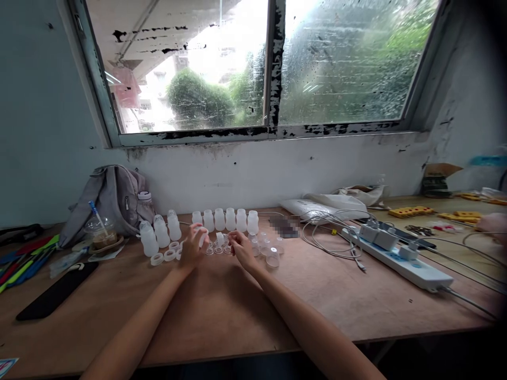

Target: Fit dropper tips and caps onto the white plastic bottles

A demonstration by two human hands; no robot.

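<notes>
My left hand [193, 247] is closed around a translucent white piece [203, 236], mostly hidden by the fingers. Close by on the right, my right hand [242, 249] has its fingers pinched together; what they hold, if anything, is too small to make out. Behind both hands stands a row of frosted white bottles [230, 219] with open necks. Several more frosted bottles [148, 238], with narrower tops, stand left of my left hand. White rings [157, 259] lie in front of those. Between my hands are small clear ring-shaped parts [219, 249]. Clear domed caps [272, 257] sit right of my right hand.
On the left are a grey backpack [114, 195], a drink cup [101, 232] and a black flat case [57, 293]. To the right lie a white power strip [400, 261], looped cables [328, 243] and white bags [325, 207]. Another person's blurred hand [491, 224] shows far right.
</notes>
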